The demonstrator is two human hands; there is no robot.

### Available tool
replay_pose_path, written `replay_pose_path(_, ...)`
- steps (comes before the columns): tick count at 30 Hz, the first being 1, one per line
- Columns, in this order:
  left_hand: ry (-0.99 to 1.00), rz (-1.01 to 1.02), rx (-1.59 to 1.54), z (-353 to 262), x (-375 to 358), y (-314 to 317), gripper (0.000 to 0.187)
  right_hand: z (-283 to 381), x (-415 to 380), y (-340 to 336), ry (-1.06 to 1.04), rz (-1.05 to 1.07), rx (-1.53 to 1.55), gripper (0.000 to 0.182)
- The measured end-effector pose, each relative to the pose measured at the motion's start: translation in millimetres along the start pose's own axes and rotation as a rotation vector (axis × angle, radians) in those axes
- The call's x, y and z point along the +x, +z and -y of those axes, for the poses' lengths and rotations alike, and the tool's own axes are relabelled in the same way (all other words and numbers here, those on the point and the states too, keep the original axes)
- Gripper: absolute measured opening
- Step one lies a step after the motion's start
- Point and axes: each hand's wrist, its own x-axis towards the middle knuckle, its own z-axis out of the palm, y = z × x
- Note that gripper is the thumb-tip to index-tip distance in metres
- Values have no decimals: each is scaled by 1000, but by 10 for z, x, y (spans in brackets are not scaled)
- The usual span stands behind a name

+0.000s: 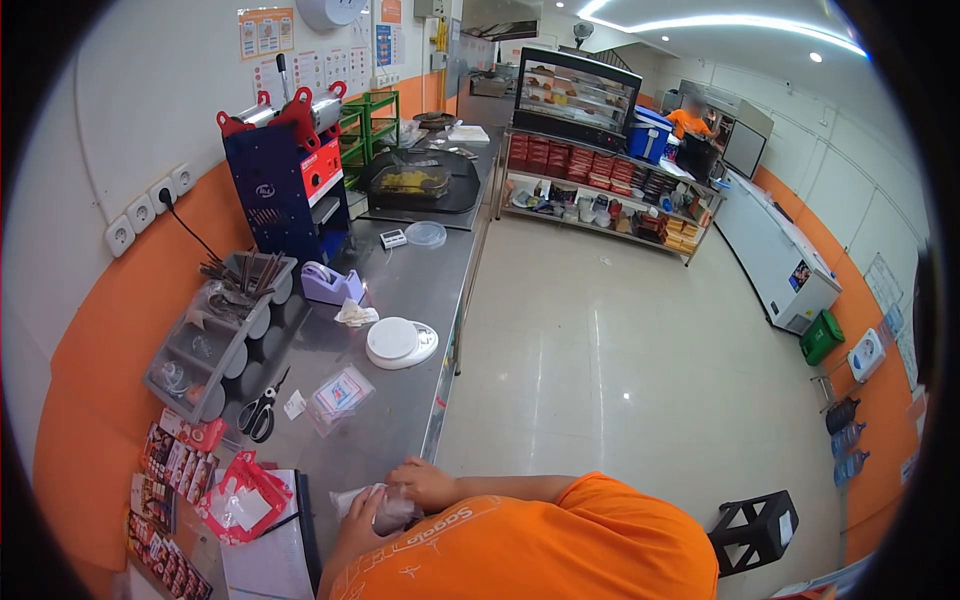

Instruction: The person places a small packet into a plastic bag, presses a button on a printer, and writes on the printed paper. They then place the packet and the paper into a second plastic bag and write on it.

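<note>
At the steel counter's near edge, close against my orange shirt, a small clear plastic bag (398, 512) with pale contents is between my hands. My left hand (360, 522) has its fingers wrapped over the near side of the bag. My right hand (426, 484) is closed at the bag's far right side, its fingers curled. What fills the bag cannot be made out. Left of my hands lie an open notebook (262, 565) and a red-and-white pouch (243, 497). Farther up are flat clear plastic packets (340, 395) with a printed label.
On the counter (400, 425) are black-handled scissors (262, 413), a white kitchen scale (402, 343), a purple tape dispenser (332, 284), a grey organizer (215, 345) and a blue sealing machine (285, 185). A black stool (755, 532) stands at right. Another person (690, 122) is far back.
</note>
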Motion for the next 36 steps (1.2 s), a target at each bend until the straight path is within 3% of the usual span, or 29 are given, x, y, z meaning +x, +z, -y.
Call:
replay_pose_path(2, 1, -32, 21, -43, 23, 7, 83, -14, 14, 121, 189, 103, 98, 18)
replay_pose_path(5, 8, -133, 34, -53, 23, 0, 87, 19, 142, 216, 236, -22, 128, 15)
replay_pose_path(9, -12, -239, -169, -19, -19, -22, 86, 95, 363, 2, 322, 83, 150, 21)
replay_pose_path(11, -11, -262, -278, -39, -46, -49, 84, 196, 525, -184, 573, 73, 404, 28)
replay_pose_path(12, -62, -198, -518, -52, -66, -41, 83, 141, 564, -232, 572, 74, 405, 28)
replay_pose_path(13, -114, -131, -756, -64, -90, -30, 82, 80, 605, -275, 578, 331, 478, 30)
replay_pose_path(14, -116, -131, -754, -103, -114, 9, 82, 45, 626, -285, 579, 588, 548, 32)
replay_pose_path(15, -132, -145, -857, -161, -137, 71, 79, 34, 591, -292, 578, 585, 551, 32)
replay_pose_path(17, -145, -155, -957, -159, -165, 151, 77, 14, 481, -351, 411, 493, 861, 31)
replay_pose_path(18, -122, -170, -950, -133, -148, 197, 78, 17, 497, -389, 411, 492, 857, 31)
replay_pose_path(20, -99, -187, -948, -88, -142, 244, 78, 49, 543, -474, 475, 741, 836, 30)
replay_pose_path(23, -103, -150, -865, -127, -177, 258, 76, 120, 513, -393, 454, 626, 707, 24)
replay_pose_path(28, -145, -163, -1256, -383, -98, 218, 80, 243, 496, -346, 499, 568, 445, 32)
replay_pose_path(29, -144, -162, -1255, -248, -98, 274, 80, 231, 482, -340, 468, 574, 396, 36)
replay_pose_path(31, -127, -313, -714, 94, -91, 403, 76, 198, 535, -434, 474, 679, 405, 39)
replay_pose_path(32, -126, -311, -711, 161, -100, 433, 76, 191, 549, -466, 478, 786, 416, 42)
replay_pose_path(35, -116, -394, -592, 146, -134, 377, 70, 132, 415, -407, 384, 772, 547, 40)
replay_pose_path(36, -65, -409, -424, 84, -165, 313, 66, 147, 413, -413, 383, 770, 551, 40)
